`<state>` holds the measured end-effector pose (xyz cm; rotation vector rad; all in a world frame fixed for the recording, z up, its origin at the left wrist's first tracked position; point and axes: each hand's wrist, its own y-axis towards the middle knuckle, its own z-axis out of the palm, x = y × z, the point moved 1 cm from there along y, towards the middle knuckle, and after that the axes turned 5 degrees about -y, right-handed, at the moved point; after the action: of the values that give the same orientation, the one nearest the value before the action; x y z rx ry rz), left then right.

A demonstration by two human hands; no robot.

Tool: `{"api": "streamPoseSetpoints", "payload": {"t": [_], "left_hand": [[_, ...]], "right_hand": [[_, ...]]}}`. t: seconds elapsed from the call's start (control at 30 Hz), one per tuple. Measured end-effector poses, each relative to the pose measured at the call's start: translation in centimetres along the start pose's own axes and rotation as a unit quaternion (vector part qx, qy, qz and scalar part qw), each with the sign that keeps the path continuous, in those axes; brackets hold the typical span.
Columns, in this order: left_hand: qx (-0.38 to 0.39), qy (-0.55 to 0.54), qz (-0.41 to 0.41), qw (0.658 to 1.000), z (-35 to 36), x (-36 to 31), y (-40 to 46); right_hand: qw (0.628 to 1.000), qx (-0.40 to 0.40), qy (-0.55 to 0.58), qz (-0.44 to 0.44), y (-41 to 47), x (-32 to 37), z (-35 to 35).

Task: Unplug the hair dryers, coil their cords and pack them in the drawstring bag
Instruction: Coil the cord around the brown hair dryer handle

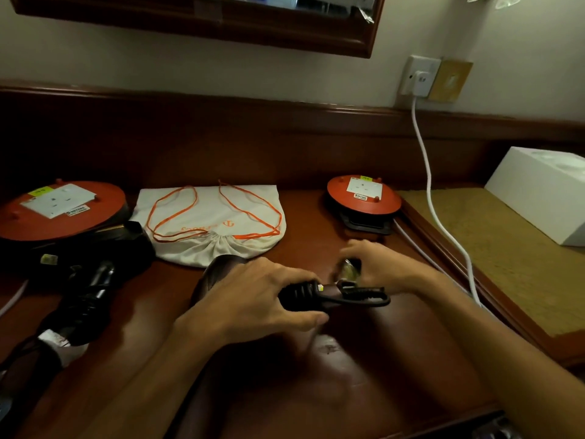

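A dark brown hair dryer [218, 274] lies on the wooden desk [316, 375] in front of me. My left hand [253, 296] grips its handle, where black cord [357, 300] is wound in loops. My right hand [376, 264] pinches the plug end of that cord just right of the handle. A second, black hair dryer [95, 280] lies at the left with its cord trailing toward the near left edge. The white drawstring bag [215, 223] with orange strings lies flat behind the brown dryer, its mouth gathered shut toward me.
Two red round socket reels stand on the desk, one at far left [60, 210], one at right [364, 194]. A white cable [427, 172] runs from a wall socket [419, 77] down the right side. A white box [541, 191] sits on the lower shelf at right.
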<state>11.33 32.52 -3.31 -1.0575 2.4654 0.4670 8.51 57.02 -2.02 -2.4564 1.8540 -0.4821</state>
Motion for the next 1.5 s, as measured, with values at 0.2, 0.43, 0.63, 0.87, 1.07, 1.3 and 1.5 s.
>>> {"api": "streamPoseSetpoints", "payload": {"t": [0.2, 0.43, 0.63, 0.87, 1.07, 1.3, 1.5], "left_hand": [[0.014, 0.126, -0.063, 0.990, 1.8, -1.1, 0.9], [0.024, 0.119, -0.051, 0.991, 2.1, -1.4, 1.1], [0.079, 0.129, -0.056, 0.987, 1.1, 0.1, 1.0], [0.092, 0.141, -0.072, 0.983, 1.6, -0.6, 1.8], [0.096, 0.084, -0.115, 0.985, 1.7, 0.2, 2.7], [-0.120, -0.044, -0.071, 0.989, 0.3, 1.3, 1.4], [-0.177, -0.079, -0.078, 0.978, 0.2, 0.8, 1.1]], "right_hand": [[0.967, -0.037, -0.251, -0.037, 1.3, 4.6, -3.4], [0.987, -0.092, -0.067, -0.115, -1.2, 7.8, -2.7], [0.949, -0.116, 0.271, -0.114, -3.4, 1.6, 0.3], [0.880, -0.142, 0.445, -0.079, -4.1, -0.7, 4.0], [0.807, -0.167, 0.563, -0.065, -3.2, -0.9, 5.0], [0.612, -0.206, 0.759, 0.084, -1.8, -1.3, 6.3], [0.623, -0.278, 0.727, 0.075, -1.4, 1.4, 6.4]]}}
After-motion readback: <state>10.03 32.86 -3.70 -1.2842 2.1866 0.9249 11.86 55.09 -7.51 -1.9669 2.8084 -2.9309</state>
